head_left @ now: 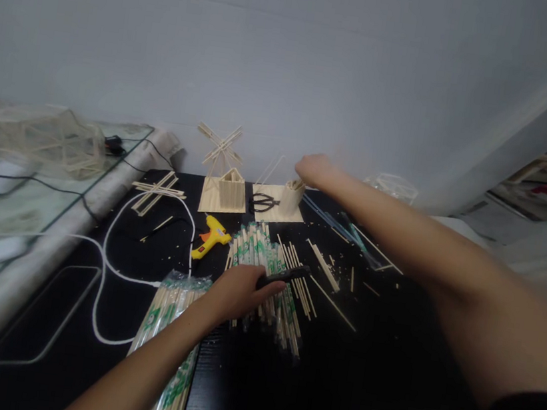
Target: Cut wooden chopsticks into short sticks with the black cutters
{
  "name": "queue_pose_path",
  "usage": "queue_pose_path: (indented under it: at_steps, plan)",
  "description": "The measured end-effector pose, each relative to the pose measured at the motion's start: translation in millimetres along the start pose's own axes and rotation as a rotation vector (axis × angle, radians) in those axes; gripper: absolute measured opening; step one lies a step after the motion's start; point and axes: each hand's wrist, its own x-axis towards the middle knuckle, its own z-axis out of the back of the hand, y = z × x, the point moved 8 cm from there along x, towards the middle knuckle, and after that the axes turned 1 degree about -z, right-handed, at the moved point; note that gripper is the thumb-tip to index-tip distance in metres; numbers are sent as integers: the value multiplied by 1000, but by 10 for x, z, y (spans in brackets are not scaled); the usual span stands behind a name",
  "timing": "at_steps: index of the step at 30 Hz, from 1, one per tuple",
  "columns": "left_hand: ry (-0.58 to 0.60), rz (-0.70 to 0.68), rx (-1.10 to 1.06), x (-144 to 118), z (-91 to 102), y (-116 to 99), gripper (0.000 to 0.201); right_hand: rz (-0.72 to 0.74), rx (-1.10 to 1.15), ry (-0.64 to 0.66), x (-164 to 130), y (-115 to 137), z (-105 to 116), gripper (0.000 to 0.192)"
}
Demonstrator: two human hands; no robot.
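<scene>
My left hand (242, 288) is closed around a slim black tool (287, 276) whose kind I cannot make out. It is above chopsticks in green-printed clear wrappers (252, 246). My right hand (316, 169), slightly blurred, reaches far forward with fingers closed. It is just above a small stick-built house (292, 197) on a square wooden board (277, 213). Whatever its fingers hold is hidden. Black-handled scissors (264, 202) lie on that board. Left of it, a second board (208, 203) carries a stick-built house (232, 189) and a windmill (221, 144).
A yellow glue gun (212, 237) lies on the black table (358, 364). A white cable (98, 303) loops on the left by packed chopsticks (171, 312). Loose sticks (323, 265) and scraps are scattered right of centre. Crossed sticks (158, 191) lie at back left, near a glass-topped surface (27, 199).
</scene>
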Motion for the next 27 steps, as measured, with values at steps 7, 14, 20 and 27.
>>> queue_pose_path:
  at_steps: [7,14,20,27]
  plan:
    - [-2,-5,4,-1,2,5,69,-16,28,-8,-30,-4,29,34]
    - [8,-6,-2,-6,5,-11,68,-53,-70,27,-102,-172,51,32]
    - [10,2,-10,-14,22,-21,67,-51,20,33,-189,-331,0,26]
    - [18,1,-22,-14,29,-21,67,-23,107,-20,-237,-371,-10,22]
